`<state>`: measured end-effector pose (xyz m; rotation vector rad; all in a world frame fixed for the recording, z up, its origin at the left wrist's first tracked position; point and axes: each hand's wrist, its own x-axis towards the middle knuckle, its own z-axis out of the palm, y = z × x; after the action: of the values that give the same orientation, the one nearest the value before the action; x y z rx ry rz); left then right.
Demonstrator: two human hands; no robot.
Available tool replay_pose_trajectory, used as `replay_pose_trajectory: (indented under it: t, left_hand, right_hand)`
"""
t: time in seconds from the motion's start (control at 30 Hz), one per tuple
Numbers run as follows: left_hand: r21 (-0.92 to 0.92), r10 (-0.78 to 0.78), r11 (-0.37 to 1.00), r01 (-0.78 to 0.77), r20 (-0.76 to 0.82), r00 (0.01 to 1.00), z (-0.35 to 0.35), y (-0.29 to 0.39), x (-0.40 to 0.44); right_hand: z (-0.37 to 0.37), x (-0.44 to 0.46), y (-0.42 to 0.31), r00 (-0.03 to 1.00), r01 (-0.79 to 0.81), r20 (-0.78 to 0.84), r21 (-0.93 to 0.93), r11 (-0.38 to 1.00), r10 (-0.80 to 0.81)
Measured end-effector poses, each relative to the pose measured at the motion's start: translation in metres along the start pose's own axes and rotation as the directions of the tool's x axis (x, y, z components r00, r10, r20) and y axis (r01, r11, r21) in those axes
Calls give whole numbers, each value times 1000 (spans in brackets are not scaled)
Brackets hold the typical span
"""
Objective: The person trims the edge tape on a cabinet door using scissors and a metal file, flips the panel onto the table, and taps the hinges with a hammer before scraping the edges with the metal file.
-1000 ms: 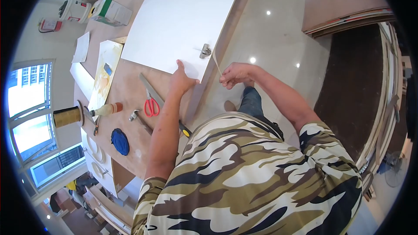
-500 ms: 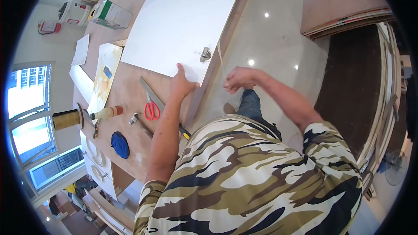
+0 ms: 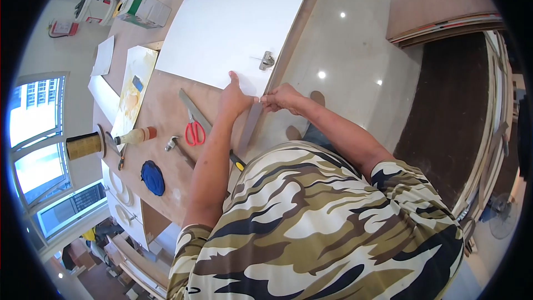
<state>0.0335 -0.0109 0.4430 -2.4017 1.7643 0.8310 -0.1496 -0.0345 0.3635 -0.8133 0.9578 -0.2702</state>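
A large white panel (image 3: 227,28) lies on the workbench, with a metal hinge (image 3: 267,60) near its right edge. My left hand (image 3: 237,99) grips the panel's near corner, thumb on the top face and a fingertip at the corner; its other fingers are partly hidden. Right beside that fingertip, my right hand (image 3: 280,100) is closed in a pinch at the corner. It holds the end of a thin edge-banding strip, mostly hidden now by the fingers and the panel's edge.
On the workbench (image 3: 172,111) lie red-handled scissors (image 3: 194,133), a hammer (image 3: 176,147), a blue cloth bundle (image 3: 152,178), a glue bottle (image 3: 136,135) and a green-white can (image 3: 143,9). Stacked boards (image 3: 444,5) stand at right, across the tiled floor (image 3: 350,44).
My right hand has moved left to the panel's corner, meeting my left fingertip. The strip, earlier stretched away from the edge, is now hardly visible. My left hand stays at the corner.
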Motion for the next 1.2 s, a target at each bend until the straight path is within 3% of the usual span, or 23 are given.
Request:
replay_pose_trajectory:
  t: [1.2]
  left_hand:
    - [-33,17,999,-18,-28,999,12,-14,10]
  right_hand:
    - [6,11,6,999,-8,-35,77,997,11]
